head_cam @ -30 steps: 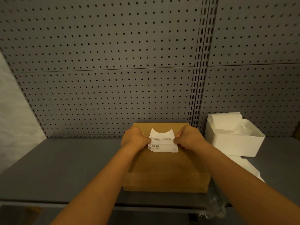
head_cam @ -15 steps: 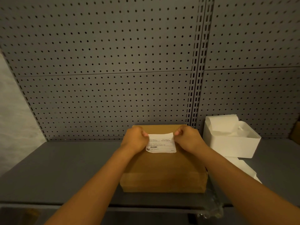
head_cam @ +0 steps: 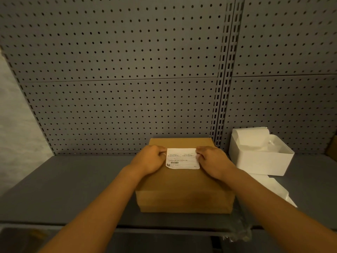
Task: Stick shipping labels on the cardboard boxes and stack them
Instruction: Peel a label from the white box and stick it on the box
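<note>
A brown cardboard box [head_cam: 184, 190] sits on the grey shelf [head_cam: 73, 189], its back against the pegboard. A white shipping label [head_cam: 182, 158] with printed text and a barcode lies nearly flat on the far part of the box top. My left hand [head_cam: 149, 160] pinches the label's left edge and my right hand [head_cam: 213, 159] pinches its right edge. The label's lower left corner lifts slightly off the box.
A white open box [head_cam: 262, 161] with white paper inside stands right of the cardboard box. White sheets [head_cam: 273, 187] lie in front of it. Clear plastic film [head_cam: 238, 232] hangs over the shelf's front edge. A grey pegboard wall [head_cam: 127, 88] closes the back.
The label's curled top corners have flattened and the label has come down onto the box top. Both hands moved slightly outward along its edges.
</note>
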`<move>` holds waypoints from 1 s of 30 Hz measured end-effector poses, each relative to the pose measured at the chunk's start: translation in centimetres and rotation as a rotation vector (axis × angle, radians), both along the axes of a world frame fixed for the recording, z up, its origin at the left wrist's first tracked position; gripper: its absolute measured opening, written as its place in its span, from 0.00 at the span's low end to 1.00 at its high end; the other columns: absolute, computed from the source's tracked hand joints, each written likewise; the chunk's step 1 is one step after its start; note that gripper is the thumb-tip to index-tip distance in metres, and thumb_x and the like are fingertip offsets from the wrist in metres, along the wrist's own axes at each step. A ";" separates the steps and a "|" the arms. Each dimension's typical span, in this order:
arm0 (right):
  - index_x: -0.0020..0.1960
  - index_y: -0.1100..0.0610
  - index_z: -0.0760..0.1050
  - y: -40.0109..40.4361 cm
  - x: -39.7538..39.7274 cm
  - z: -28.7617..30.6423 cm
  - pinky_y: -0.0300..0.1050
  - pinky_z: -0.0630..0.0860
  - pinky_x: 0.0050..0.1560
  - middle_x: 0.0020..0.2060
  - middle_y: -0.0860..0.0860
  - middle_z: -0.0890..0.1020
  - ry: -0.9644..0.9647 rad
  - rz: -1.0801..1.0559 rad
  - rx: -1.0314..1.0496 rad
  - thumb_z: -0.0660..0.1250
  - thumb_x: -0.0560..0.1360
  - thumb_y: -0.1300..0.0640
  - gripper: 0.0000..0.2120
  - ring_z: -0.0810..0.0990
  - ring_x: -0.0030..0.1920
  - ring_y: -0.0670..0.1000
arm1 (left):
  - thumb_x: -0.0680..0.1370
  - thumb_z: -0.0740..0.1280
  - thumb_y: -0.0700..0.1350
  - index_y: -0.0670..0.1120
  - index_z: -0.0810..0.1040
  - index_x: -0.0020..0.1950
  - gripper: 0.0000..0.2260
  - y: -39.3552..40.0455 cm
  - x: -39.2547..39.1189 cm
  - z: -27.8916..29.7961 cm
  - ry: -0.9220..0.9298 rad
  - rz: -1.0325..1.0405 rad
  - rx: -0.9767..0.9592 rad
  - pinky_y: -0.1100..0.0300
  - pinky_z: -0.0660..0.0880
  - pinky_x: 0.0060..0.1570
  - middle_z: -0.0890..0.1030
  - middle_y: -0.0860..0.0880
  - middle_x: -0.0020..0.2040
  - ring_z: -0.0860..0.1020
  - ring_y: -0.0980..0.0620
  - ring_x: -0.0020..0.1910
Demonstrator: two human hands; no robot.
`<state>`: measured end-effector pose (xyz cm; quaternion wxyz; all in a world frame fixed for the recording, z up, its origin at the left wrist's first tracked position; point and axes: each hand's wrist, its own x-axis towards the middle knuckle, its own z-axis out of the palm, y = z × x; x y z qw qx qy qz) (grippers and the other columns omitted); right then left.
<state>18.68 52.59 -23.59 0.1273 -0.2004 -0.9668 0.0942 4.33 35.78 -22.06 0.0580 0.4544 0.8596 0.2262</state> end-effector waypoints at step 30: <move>0.71 0.57 0.68 -3.0 0.2 -0.3 0.48 0.68 0.68 0.67 0.55 0.74 -0.043 0.050 -0.088 0.52 0.82 0.52 0.20 0.72 0.65 0.54 | 0.81 0.55 0.46 0.48 0.73 0.69 0.18 -0.5 1.9 -1.3 0.169 -0.051 -0.103 0.49 0.75 0.59 0.76 0.45 0.65 0.76 0.45 0.60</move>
